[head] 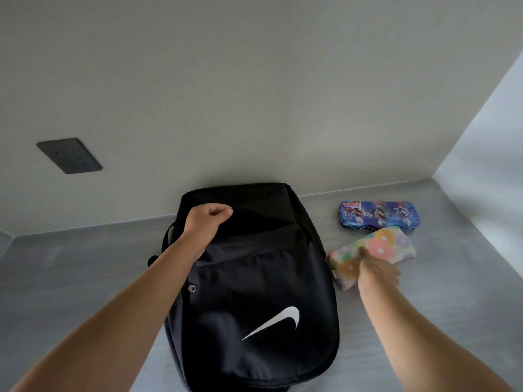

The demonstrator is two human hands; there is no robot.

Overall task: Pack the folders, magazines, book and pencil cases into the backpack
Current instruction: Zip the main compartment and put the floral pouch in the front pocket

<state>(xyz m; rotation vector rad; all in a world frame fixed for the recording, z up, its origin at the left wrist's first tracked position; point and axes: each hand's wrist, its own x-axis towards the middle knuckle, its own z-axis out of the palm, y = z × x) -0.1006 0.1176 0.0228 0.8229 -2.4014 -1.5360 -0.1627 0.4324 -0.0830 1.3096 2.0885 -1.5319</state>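
Lying on grey counter (pixel 70 278): black backpack (pixel 254 292) was flat, front up, top end toward the wall.
Left hand (pixel 206 222): clenched on fabric at the backpack's top opening.
Right hand (pixel 376 270): grasped the floral pencil case (pixel 382 246) just right of the backpack, thumb on top.
Blue pencil case (pixel 379 215): lay just beyond the floral one, near the wall, untouched.
Socket plate (pixel 69 155): dark, on the wall, left.

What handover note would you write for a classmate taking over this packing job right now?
Left hand: grips the top flap of the black backpack, which lies on the grey surface.
Right hand: grips the floral pencil case, right of the bag.
Blue pencil case: lies beyond it, near the wall, untouched.
Done: folders, magazines and book are not in view; whether packed, cannot tell.
Left: both pencil cases go in.
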